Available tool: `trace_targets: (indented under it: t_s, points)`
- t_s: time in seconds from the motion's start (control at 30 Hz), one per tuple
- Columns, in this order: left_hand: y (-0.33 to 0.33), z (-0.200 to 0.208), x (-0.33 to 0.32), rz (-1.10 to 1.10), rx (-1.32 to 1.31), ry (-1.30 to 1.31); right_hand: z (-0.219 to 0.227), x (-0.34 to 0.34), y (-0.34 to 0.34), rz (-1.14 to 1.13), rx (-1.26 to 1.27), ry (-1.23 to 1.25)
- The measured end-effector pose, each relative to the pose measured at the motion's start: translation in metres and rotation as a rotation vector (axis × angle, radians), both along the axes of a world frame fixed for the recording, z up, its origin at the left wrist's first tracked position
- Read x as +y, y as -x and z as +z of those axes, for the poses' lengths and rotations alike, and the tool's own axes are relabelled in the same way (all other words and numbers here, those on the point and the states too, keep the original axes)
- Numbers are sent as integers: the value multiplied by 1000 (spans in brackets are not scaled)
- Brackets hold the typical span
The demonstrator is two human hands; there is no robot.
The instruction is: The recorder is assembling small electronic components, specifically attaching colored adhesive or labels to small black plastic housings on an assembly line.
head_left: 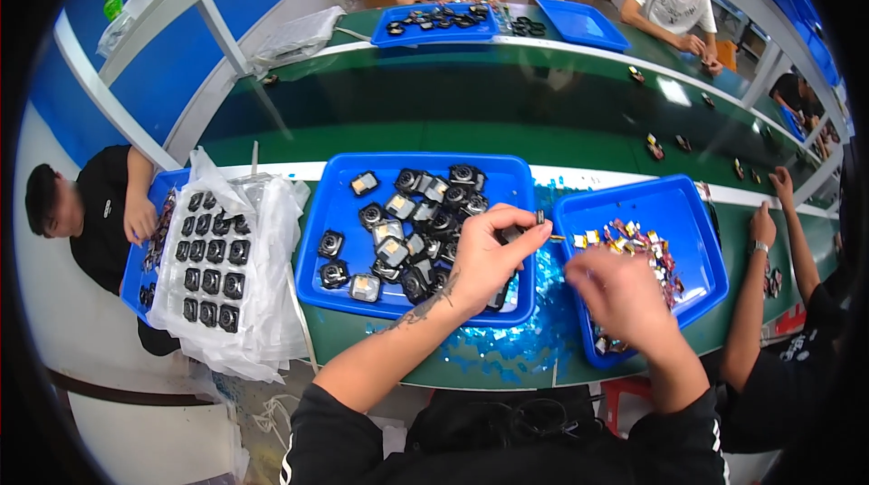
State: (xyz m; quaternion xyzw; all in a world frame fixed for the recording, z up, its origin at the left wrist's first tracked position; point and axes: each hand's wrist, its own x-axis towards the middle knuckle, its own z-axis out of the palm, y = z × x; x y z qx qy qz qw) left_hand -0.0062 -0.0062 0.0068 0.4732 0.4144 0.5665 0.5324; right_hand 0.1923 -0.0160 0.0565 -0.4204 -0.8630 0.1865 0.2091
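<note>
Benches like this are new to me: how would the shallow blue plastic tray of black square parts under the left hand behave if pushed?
The blue tray would probably stay stiff, given its raised rim. Being wide and low, it seems unlikely to tip. The black parts, heaped loosely, may slide and knock together.

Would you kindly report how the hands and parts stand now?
Left hand pinching small dark part. Right hand, blurred, over right blue tray. Blue scraps scattered alongside.

Small dark part in left grip
</note>
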Motion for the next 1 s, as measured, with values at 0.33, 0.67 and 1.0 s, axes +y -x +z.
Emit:
trace_targets:
  t_s: [0.33,0.67,1.0]
  points:
    - [-7,3,-7,-427,16,112,-20,20,-11,138,733,489]
    - [-4,0,-2,-199,-173,152,-13,-6,-29,-149,942,405]
    - [-21,-2,-14,-98,-237,70,-21,-22,-5,-167,657,329]
